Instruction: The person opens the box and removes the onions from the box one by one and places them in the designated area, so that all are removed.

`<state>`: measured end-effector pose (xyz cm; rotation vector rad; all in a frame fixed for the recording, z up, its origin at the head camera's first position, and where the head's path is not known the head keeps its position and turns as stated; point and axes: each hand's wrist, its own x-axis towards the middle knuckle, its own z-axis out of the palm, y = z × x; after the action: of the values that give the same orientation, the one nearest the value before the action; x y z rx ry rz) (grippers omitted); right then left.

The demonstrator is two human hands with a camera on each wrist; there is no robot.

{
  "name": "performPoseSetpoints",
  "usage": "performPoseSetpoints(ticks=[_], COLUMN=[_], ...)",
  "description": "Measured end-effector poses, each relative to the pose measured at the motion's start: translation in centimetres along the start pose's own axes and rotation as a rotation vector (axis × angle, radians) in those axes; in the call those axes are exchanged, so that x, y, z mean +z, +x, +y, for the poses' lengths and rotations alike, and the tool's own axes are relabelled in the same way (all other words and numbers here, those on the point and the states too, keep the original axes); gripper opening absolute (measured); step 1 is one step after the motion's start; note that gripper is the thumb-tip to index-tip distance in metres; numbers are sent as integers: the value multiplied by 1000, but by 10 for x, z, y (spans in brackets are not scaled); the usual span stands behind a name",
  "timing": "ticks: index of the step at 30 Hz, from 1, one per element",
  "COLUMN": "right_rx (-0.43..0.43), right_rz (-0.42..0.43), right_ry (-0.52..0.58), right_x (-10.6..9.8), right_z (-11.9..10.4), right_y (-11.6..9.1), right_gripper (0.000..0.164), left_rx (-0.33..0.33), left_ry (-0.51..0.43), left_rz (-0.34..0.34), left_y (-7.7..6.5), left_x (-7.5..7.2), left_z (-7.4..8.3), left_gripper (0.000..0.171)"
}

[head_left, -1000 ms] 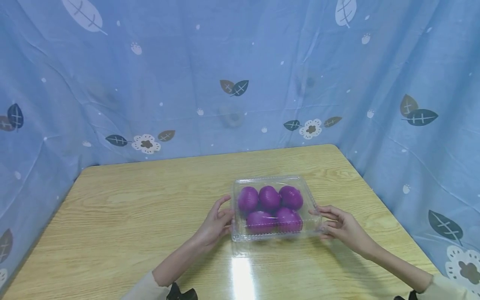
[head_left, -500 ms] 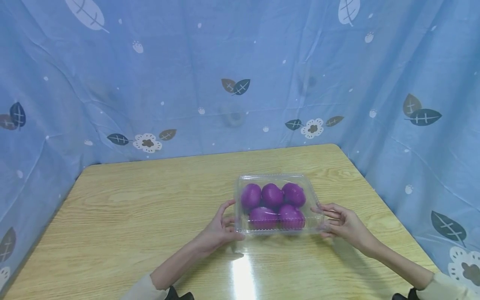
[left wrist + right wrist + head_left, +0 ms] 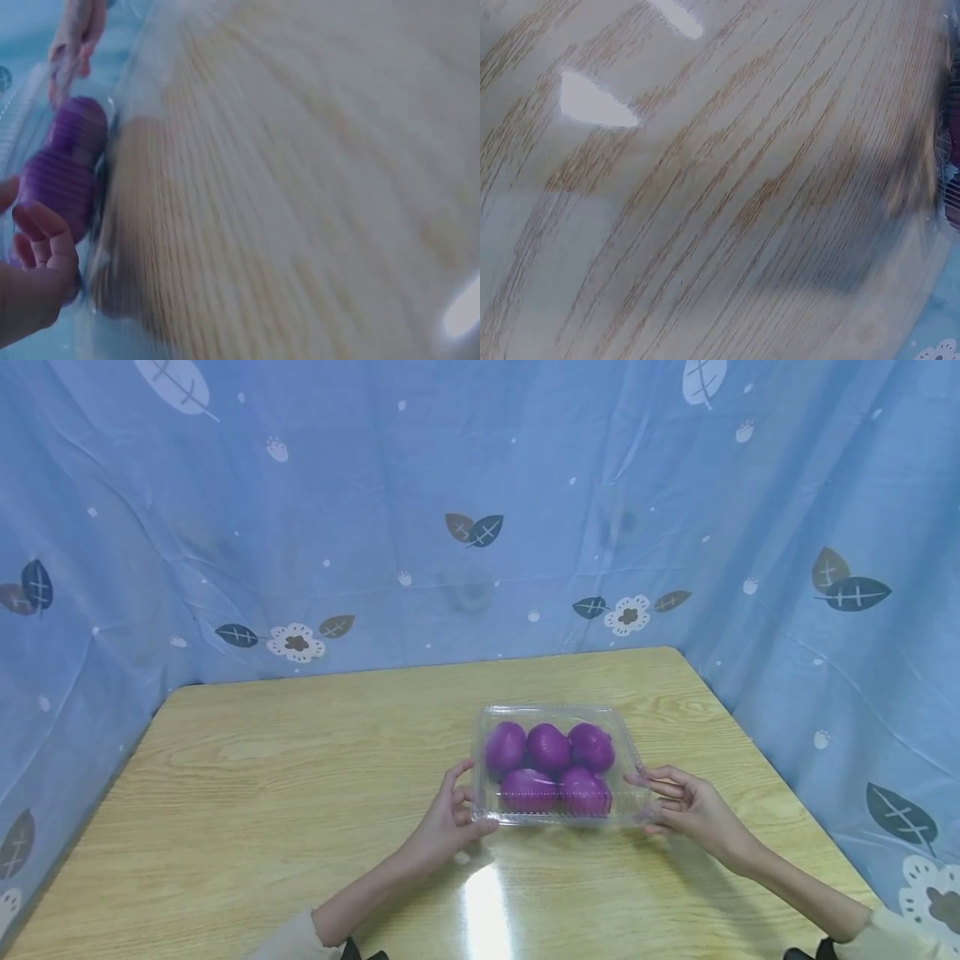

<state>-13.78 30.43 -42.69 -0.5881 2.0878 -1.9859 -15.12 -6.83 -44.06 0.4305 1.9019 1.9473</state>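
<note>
Clear container [image 3: 555, 819] (purple objects [image 3: 549, 747] inside) is gripped by left hand [image 3: 450, 827] and right hand [image 3: 699, 814].

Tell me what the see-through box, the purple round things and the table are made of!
Clear box: probably thin, shiny plastic; it's see-through, with ridged edges and glints.
Purple round things: smooth, maybe plastic or vegetable skin; soft highlights show, but I can't tell.
Table: glossy wood or wood-look covering; it shows grain and a bright reflection.

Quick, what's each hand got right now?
Left hand: closed, holding the clear box at its left end.
Right hand: closed, holding the same box's right end.
</note>
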Motion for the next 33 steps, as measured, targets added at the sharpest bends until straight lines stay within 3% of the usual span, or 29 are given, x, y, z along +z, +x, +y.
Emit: performPoseSetpoints(ticks=[5,8,11,15,18,20,22,25,29,33], right_rx=[-16,-23,-15,-52,-122,-155,-184,-210,-223,-180], right_rz=[17,12,9,2,-2,0,4,29,70,115], right_ry=[13,12,-12,-67,-86,-86,-92,-146,-228,-292], right_x=[2,3,2,0,-2,-2,-1,2,8,12], right_z=[-1,-2,-3,-3,-2,-2,-3,-4,-4,-4], right_y=[-1,-1,0,2,3,3,3,4,2,-3], right_gripper=[41,40,40,47,51,52,56,66,79,71], left_rx=[-13,2,31,58,155,283,417,575,653,661], left_ry=[-65,-49,50,234,373,501,630,753,786,784], left_rz=[88,103,87,103,159,178,178,138,111,113], left_y=[1,4,6,4,7,12,18,23,24,23], left_x=[4,7,8,-1,-11,-15,-18,-20,-21,-22], left_z=[2,2,3,8,14,21,27,32,33,34], left_gripper=[69,40,23,25,42,47,39,21,17,17])
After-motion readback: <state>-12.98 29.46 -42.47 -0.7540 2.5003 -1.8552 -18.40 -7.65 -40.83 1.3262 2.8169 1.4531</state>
